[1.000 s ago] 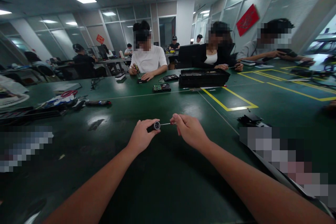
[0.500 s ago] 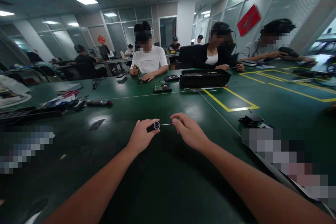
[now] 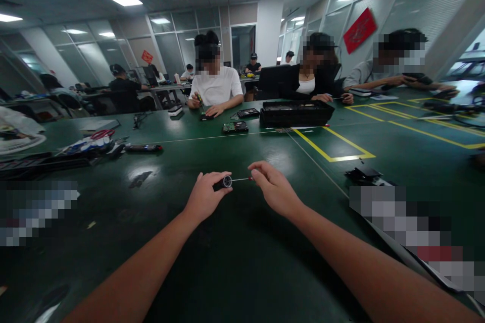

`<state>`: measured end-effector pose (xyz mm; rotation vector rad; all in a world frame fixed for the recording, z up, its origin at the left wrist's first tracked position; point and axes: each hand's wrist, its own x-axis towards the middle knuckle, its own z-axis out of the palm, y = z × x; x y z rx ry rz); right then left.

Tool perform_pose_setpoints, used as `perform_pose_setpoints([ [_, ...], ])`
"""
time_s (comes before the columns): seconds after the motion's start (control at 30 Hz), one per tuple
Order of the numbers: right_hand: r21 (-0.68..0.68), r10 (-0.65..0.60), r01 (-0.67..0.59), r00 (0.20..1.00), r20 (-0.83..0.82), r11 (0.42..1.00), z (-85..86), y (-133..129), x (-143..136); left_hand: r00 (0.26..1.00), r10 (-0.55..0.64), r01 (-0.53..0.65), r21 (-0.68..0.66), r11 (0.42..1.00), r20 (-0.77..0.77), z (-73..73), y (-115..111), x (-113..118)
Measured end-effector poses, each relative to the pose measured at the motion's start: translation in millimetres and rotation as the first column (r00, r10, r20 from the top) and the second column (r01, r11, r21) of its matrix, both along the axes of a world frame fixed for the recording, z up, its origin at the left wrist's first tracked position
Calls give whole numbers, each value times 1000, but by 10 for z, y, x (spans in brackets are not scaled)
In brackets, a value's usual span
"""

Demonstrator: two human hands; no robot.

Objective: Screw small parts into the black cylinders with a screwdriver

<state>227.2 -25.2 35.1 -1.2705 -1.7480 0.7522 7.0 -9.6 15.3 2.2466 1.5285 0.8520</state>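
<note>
Low over the table, my left hand (image 3: 204, 196) is wrapped round a black cylinder (image 3: 227, 181). Its round, silver-rimmed end faces me. My right hand (image 3: 278, 189) pinches the red handle of a thin screwdriver (image 3: 241, 179), most of the handle being hidden by the fingers. The metal shaft points left and reaches the cylinder's rim. Whether the tip touches it or passes behind it, I cannot tell. Both hands are close together, a shaft's length apart.
Ahead on the green table (image 3: 242, 272) lie a circuit board (image 3: 235, 127) and a long black bin (image 3: 296, 113). A dark pen-like tool (image 3: 143, 148) and red-handled scissors (image 3: 103, 134) are at the left. Black parts (image 3: 367, 177) lie right. Several people work opposite.
Almost nothing differs. Both hands, with the cylinder and the screwdriver, appear a few pixels further right, and the whole view has shifted slightly too.
</note>
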Motion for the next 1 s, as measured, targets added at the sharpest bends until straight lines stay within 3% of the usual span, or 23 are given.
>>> perform_pose_setpoints([
  [0.17,35,-84,85,996,-25,996,-30,16,2,1000,-25,25,-19,1000,0,-3,-24,36],
  [0.4,133,-22,37,993,-119,990,-39,-3,-27,1000,-12,12,-32,999,6,14,-27,34],
  [0.7,92,-94,100,993,-67,991,-14,-9,-23,999,-40,41,-51,998,15,23,-56,68],
  [1.0,37,-13,26,946,-325,999,-81,36,-22,1000,-2,3,-21,1000,22,36,-45,44],
])
